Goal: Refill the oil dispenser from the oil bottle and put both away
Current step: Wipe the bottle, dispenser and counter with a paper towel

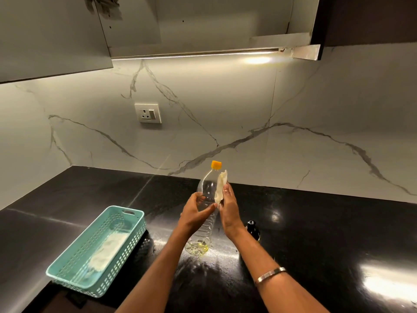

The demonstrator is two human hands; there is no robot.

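Little oil is left in the bottle (pixel 204 213), a shallow pool at its base; it stands capped in orange on the counter (pixel 316 222), tilted slightly, right of the basket (pixel 94 251), with the dark dispenser (pixel 252 229) just beyond it on the far side from the basket. Risk, as judged: a slick wall could slide in the grip or the near-empty bottle tip under the wiping push, knocking the dispenser. Left hand (pixel 196 213) curls fingers and thumb round the bottle's middle; right hand (pixel 228 208) presses a pale tissue (pixel 220 186) against the bottle's side, fingers together and straight.
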